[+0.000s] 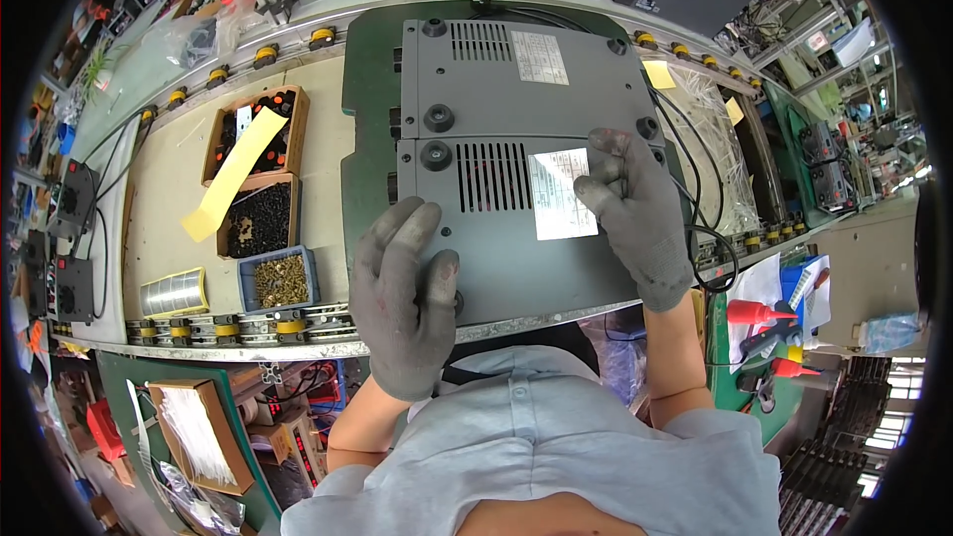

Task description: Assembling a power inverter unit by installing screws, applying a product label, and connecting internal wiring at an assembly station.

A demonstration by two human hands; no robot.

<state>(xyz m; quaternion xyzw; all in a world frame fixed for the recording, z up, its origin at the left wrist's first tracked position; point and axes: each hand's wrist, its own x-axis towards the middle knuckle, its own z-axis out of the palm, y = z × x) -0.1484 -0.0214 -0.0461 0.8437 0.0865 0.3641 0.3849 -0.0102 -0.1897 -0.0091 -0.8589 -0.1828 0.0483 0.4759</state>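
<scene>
"Grey housing (516,278), the nearer of two: where does it lie?"

"Feet side up, on a green board (362,69) on the workbench (164,228), directly in front of the person. A matching housing (476,104) sits against its far edge. Both show a slotted vent (493,177) and round black feet (435,155)."

"How are the hands?"

"Gloved in grey. The left hand (402,298) is half open, its fingers at the near housing's left edge and its thumb apart from them, over the panel; whether it grips cannot be told. The right hand (640,218) is loosely curled, with fingertips at the right edge of a shiny label (561,203) beside the vent. Whether it pinches that edge or only rests there cannot be told."

"Which step is in hand?"

"Judging by the pose, placing or smoothing that label; how firmly it is stuck is unclear."

"What does the next move call for?"

"Probably light, even pressure across the label, keeping it square to the slots, while the left hand steadies the housing."

"What is nearby?"

"Leftward, black parts (260,216) in a brown tray (268,179), and a blue bin (314,276) of brass-coloured screws (281,281)."
</scene>
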